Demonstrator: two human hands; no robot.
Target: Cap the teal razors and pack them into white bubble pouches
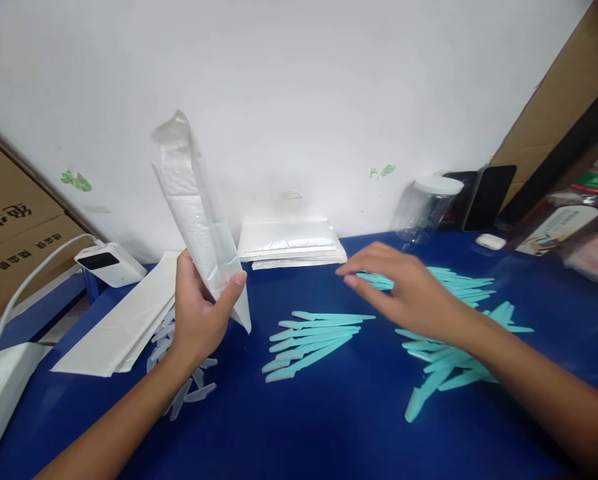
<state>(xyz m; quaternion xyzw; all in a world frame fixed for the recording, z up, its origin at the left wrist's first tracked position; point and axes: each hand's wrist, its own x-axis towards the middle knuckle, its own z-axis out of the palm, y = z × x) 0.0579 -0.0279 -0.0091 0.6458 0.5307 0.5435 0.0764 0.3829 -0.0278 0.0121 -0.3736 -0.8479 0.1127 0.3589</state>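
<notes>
My left hand (201, 310) is closed round a white padded envelope (199, 220), which stands tilted above the table with its upper end flaring. Over the right side of the table hovers my right hand (399, 283), its fingers bent and the thumb close to the forefinger; I see nothing held in it. Slim turquoise eyebrow razors (313, 337) lie in a fanned group between the hands. More turquoise razors (449, 360) are heaped under my right wrist, with others partly hidden behind the hand. Small translucent plastic pieces (199, 393) lie beside my left forearm.
A stack of white padded envelopes (291, 240) rests against the wall. Flat white envelopes (123, 327), a white device with a cable (109, 263) and a power strip (3, 393) are at left. At right stand a clear jar (423, 210), a phone (489, 197) and a bottle (563, 213).
</notes>
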